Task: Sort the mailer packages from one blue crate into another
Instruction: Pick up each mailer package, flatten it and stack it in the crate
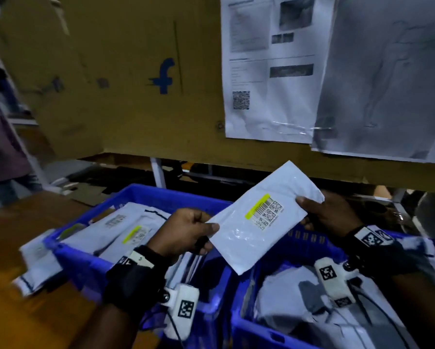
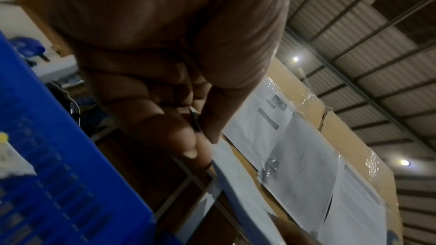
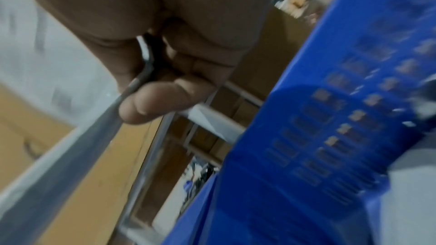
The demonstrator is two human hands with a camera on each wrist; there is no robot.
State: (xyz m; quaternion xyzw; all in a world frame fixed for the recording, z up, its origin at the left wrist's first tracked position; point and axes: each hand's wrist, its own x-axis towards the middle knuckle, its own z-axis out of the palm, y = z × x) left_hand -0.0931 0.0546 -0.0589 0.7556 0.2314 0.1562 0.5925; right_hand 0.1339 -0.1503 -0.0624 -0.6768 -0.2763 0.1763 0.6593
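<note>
**Mailer held up between two crates for a label check**

A white mailer package [image 1: 264,217] is held in the air above the gap between the left blue crate [image 1: 90,258] and the right blue crate [image 1: 259,331], gripped at both ends. Its left edge is pinched by the left hand [image 1: 186,230], thumb on top and fingers curled beneath; its upper right edge is pinched in the same way by the right hand [image 1: 329,215]. In both wrist views a thin edge of the package is seen clamped between thumb and fingers.

The package is tilted with its printed face upward, so that the barcode label [image 1: 265,212] with its yellow strip is turned toward the head camera. This is judged to be a hold for reading the label before a crate is chosen. The two-ended grip keeps the limp plastic flat enough to be read.

More mailers lie in both crates, and some hang over the left crate's near rim onto the bench [image 1: 17,311]. Behind, printed sheets [image 1: 274,69] are taped to a cardboard panel [image 1: 125,79]. Which crate is the destination cannot be told.
</note>
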